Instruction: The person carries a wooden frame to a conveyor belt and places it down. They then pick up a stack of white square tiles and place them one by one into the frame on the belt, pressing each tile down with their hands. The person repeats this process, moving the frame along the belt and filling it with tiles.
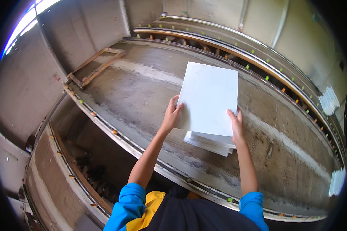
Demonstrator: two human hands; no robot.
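Between my two hands is a stack of white sheets (210, 98), held up over a long, stained table. My left hand (172, 115) grips its left edge, thumb on top and fingers beneath. On the right edge, near the lower corner, my right hand (236, 122) has its thumb on the face and its fingers mostly behind. Partly covered by the held sheets, another stack of white sheets (208, 145) rests on the table just below them. How thick the held stack is, I cannot tell.
The long table (150, 104) has rails with coloured clips along both edges. A wooden frame (98, 67) lies at its far left end. White stacks stand at the far right, one upper (328, 101) and one lower (337, 181). A dark gap (92, 150) separates a second table (58, 173).
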